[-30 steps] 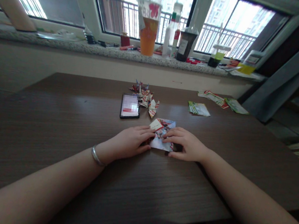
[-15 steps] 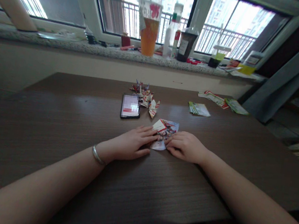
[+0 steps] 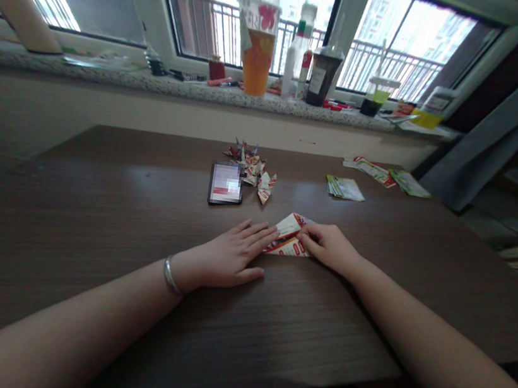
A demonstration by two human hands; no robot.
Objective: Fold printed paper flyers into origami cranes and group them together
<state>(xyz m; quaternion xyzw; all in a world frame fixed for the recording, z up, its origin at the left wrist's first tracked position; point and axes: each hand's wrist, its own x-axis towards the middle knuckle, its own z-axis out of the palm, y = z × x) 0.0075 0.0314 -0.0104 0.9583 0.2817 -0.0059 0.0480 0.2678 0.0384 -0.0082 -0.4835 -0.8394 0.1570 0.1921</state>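
A small printed sheet of paper (image 3: 287,242), red and white, lies folded into a triangle on the brown wooden table (image 3: 93,223). My left hand (image 3: 232,255) lies flat beside it with fingers stretched out, the fingertips pressing its left edge. My right hand (image 3: 328,244) pinches the paper's upper right corner with curled fingers. A silver bangle circles my left wrist.
A phone (image 3: 226,184) lies face up just beyond my left hand. Behind it sits a pile of folded paper cranes (image 3: 251,164). Stacks of leaflets (image 3: 344,188) lie at the right back. Drink cups (image 3: 258,44) and bottles stand on the stone windowsill.
The right hand has folded the paper's near edge up and away, turning the flat sheet into a triangle. The left hand slid slightly right and flattened.
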